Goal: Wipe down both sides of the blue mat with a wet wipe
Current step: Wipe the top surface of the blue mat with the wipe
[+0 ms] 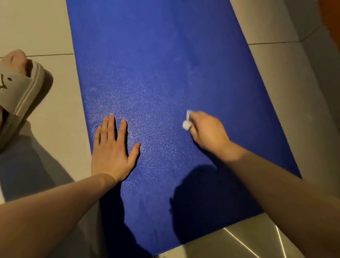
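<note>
Flat blue textured mat (158, 73) on pale floor tiles (33, 19). Left hand (111, 151) flat, fingers straight, pressing mat. Right hand (208, 132) clutching crumpled white wet wipe (186, 124). Grey slipper (15, 99) beside mat's left edge.

I am counting one blue mat (159, 59) lying here. Two hands are showing over it, one left hand (111, 151) and one right hand (208, 131), with two bare forearms trailing behind them. One white wet wipe (186, 124) is showing, and one grey slipper (19, 93) is showing.
</note>
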The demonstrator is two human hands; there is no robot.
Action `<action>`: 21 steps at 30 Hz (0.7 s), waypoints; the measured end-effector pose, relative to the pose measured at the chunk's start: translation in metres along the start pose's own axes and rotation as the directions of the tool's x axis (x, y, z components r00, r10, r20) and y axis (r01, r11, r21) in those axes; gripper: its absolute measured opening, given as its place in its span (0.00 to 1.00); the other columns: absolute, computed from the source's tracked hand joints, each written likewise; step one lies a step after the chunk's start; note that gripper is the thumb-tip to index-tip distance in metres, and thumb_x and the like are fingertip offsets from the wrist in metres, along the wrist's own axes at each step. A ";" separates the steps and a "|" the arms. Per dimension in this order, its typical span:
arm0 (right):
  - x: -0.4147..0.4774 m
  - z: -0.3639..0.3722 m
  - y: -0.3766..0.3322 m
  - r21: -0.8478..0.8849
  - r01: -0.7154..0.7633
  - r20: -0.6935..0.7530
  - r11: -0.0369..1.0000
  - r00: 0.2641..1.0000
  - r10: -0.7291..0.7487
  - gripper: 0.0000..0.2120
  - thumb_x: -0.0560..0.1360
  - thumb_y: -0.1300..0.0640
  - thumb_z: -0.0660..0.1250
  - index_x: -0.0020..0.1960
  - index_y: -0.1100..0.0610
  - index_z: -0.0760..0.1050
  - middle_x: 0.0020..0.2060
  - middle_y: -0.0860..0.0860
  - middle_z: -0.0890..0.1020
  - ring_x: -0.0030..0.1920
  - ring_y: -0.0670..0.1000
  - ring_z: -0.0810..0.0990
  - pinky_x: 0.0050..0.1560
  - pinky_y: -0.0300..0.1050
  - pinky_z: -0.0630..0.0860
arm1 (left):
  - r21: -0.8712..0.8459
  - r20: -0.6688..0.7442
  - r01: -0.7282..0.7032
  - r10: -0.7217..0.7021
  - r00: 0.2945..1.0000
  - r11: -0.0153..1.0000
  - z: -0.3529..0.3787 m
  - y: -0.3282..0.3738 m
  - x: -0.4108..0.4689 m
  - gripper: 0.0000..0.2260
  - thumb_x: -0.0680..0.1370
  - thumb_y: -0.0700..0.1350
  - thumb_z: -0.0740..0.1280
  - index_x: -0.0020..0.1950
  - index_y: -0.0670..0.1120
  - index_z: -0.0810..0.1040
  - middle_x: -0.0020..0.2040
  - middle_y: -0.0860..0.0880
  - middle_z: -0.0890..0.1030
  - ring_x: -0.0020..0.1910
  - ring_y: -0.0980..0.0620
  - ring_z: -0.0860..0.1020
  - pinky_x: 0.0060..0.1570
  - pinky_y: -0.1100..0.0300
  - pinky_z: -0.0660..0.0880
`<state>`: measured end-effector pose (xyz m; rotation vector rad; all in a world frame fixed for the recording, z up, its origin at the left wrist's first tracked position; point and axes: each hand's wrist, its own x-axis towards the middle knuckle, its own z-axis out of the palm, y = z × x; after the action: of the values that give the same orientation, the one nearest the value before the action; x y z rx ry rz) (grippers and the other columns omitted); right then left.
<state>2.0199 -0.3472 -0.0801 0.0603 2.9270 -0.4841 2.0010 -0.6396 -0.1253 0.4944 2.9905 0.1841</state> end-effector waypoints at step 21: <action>-0.155 0.015 0.013 0.078 -0.249 0.215 0.965 0.950 0.227 0.11 0.79 0.53 0.61 0.40 0.57 0.69 0.35 0.49 0.72 0.35 0.54 0.70 0.36 0.48 0.64 | -0.016 0.011 -0.025 0.025 1.000 1.000 0.002 0.000 0.000 0.35 0.80 0.66 0.49 0.81 0.44 0.57 0.81 0.36 0.54 0.81 0.39 0.49 0.79 0.43 0.49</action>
<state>2.1762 -0.3419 -0.0707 0.3524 2.6453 -0.5655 2.0010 -0.6395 -0.1271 0.5290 2.9706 0.2063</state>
